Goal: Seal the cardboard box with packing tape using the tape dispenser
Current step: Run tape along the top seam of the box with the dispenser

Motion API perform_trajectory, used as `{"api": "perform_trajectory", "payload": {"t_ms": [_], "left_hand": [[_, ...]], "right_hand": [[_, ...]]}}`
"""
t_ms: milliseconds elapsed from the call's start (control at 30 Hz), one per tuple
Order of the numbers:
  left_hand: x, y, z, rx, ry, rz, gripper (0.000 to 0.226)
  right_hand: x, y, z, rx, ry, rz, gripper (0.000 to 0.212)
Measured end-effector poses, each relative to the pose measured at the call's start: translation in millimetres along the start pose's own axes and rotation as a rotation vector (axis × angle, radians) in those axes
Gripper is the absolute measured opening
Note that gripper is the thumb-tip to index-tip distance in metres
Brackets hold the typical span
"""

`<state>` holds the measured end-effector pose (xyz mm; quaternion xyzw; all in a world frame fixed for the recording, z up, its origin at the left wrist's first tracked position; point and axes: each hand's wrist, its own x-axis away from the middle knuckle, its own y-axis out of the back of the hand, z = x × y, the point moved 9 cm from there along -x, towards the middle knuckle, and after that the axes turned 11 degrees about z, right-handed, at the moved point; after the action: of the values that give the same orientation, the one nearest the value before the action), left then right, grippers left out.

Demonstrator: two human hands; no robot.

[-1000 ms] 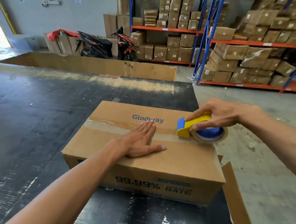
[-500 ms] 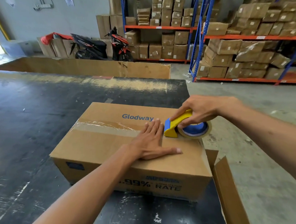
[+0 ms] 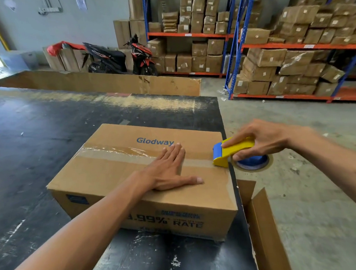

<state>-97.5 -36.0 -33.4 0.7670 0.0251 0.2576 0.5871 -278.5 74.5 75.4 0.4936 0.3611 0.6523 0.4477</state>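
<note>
Tape roll (image 3: 251, 163) half hidden under right hand (image 3: 264, 139) gripping dispenser (image 3: 229, 151); left hand (image 3: 166, 170) flat, empty, on box (image 3: 113, 171).

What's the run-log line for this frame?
left hand: flat on brown cardboard box | right hand: gripping yellow-blue tape dispenser at box's right edge

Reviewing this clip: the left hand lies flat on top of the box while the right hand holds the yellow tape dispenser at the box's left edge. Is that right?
Not quite. In the head view the right hand holds the tape dispenser at the right edge of the box, not the left. The left hand does lie flat on top.
</note>
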Motion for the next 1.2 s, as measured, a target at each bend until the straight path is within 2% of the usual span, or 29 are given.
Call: {"api": "perform_trajectory", "payload": {"t_ms": [100, 267, 500, 700, 867, 1000, 1067, 1133, 1200], "left_hand": [[-0.8, 2.8, -14.7, -0.030, 0.021, 0.006, 0.124], [-18.1, -1.0, -74.2, -0.029, -0.074, -0.001, 0.125], [-18.1, -0.8, -75.1, -0.027, -0.066, -0.017, 0.123], [-20.6, -2.3, -71.9, -0.030, -0.067, -0.009, 0.126], [-21.2, -1.4, -72.8, -0.053, -0.069, 0.007, 0.124], [-21.3, -2.0, -76.2, -0.080, -0.079, 0.032, 0.112], [-22.6, -1.5, -79.0, -0.088, -0.059, 0.052, 0.114], [-25.0, 0.0, -83.2, -0.086, -0.041, 0.060, 0.118], [-25.1, 0.4, -84.8, -0.078, -0.031, 0.070, 0.122]], "right_hand": [[-4.3, -2.8, -2.4, -0.004, -0.008, -0.028, 0.053], [-4.9, -2.1, -3.1, 0.006, -0.017, -0.029, 0.053], [13.0, -13.4, -14.1, -0.095, -0.014, -0.078, 0.056], [52.6, -15.0, -50.2, -0.117, -0.089, -0.104, 0.052], [45.1, -34.9, -46.8, 0.015, -0.087, -0.080, 0.057], [37.1, -36.4, -36.3, 0.153, -0.043, -0.110, 0.051], [35.3, -30.5, -34.0, 0.205, -0.034, -0.114, 0.049], [29.9, -28.5, -25.6, 0.304, -0.027, -0.069, 0.048], [18.8, -45.5, -9.7, 0.462, -0.025, 0.062, 0.048]]}}
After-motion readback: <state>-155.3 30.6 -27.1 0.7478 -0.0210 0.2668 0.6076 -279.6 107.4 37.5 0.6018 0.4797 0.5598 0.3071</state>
